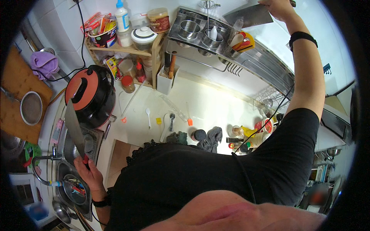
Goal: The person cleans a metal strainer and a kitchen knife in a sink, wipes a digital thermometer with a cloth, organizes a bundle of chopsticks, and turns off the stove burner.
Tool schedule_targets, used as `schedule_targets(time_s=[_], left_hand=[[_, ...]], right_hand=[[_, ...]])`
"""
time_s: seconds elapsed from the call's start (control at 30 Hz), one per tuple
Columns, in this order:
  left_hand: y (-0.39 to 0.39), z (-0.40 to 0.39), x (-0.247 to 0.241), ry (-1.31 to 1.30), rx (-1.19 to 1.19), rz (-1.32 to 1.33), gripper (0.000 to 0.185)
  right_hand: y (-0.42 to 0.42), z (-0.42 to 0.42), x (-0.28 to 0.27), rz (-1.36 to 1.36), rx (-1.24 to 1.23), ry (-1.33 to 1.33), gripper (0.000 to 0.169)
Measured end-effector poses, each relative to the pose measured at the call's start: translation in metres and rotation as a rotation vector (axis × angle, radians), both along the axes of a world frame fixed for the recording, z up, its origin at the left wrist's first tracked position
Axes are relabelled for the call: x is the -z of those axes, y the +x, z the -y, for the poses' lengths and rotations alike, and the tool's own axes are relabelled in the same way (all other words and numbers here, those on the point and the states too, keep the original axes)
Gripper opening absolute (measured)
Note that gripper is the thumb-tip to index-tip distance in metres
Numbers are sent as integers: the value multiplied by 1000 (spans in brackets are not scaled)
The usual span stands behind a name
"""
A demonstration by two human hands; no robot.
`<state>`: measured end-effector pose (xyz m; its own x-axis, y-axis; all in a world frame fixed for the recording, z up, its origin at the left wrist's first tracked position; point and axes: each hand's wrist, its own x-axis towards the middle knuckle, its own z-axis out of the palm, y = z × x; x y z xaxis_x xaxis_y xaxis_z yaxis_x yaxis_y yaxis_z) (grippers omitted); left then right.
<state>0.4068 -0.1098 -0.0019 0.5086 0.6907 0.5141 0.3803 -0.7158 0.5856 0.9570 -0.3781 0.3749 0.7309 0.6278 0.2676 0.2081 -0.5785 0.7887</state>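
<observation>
My left hand (90,174) grips the red handle of a kitchen knife (74,130), its long blade pointing up over the sink's edge towards the pot. A large black electric pot (95,101) with a red lid stands just beyond the tip. High at the upper right, my right hand (279,10) is closed on a broad cleaver (251,16), the dark handle end showing past my fist. The cleaver's blade is held at the wall rack (199,37), near a cup of spoons and spatulas (240,43); whether it touches the rack I cannot tell.
On the counter (144,98) lie a white spoon (148,117), a small orange-tipped brush (189,121) and a dark grey cloth (212,140). A wooden shelf (156,57) holds jars at the back left. Utensils sit in the sink basin (60,184). A black cord (266,124) crosses the right side.
</observation>
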Motion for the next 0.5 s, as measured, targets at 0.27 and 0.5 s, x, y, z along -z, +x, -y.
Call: schedule_targets(time_s=[0.27, 0.5], left_hand=[[4, 10, 0, -20, 37, -49, 22], [36, 11, -19, 17, 241, -111, 21]], right_hand=[[58, -28, 80, -55, -161, -159, 19], [69, 13, 77, 9, -415, 49, 11]])
